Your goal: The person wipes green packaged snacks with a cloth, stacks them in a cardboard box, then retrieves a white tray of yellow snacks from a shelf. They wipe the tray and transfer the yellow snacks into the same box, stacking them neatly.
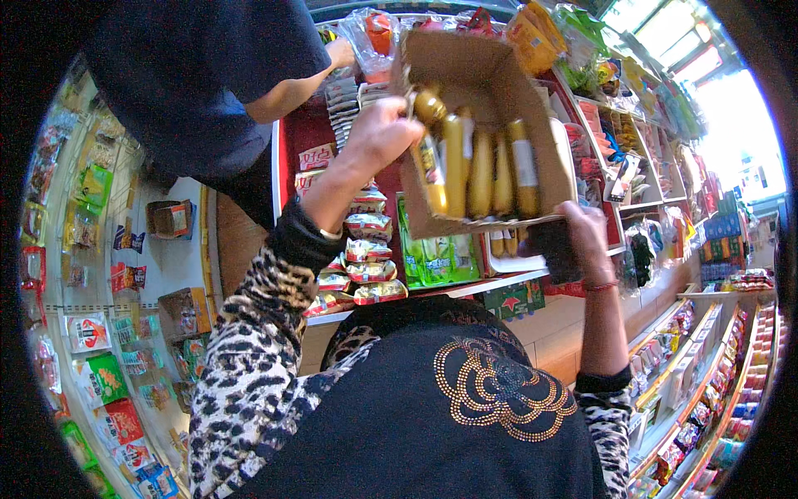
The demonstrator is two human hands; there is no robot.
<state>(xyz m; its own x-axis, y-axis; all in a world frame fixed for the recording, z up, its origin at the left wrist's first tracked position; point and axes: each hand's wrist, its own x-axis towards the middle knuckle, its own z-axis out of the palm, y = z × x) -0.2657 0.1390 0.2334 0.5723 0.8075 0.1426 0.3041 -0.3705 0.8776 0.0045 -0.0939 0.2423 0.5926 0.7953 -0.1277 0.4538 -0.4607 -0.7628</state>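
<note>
An open cardboard box (555,150) is tilted toward me above the shelf. Inside lie several yellow tubular packages (481,171), some with white labels, probably wrapped sausages. My left hand (383,134) grips the box's left side near its upper rim. At the lower right corner, my right hand (587,234) holds the near edge. A dark object (555,249) beside the right fingers is blurred, and I cannot tell what it is. Partly hidden below the box is a white tray (517,265) with similar yellow packages (504,242).
Green snack packets (439,259) and stacked small packs (369,249) fill the shelf below. Another person in dark clothing (218,75) stands at the left, a hand (340,55) by a clear plastic bag (374,47). Stocked shelves line the left (149,274) and right (670,349).
</note>
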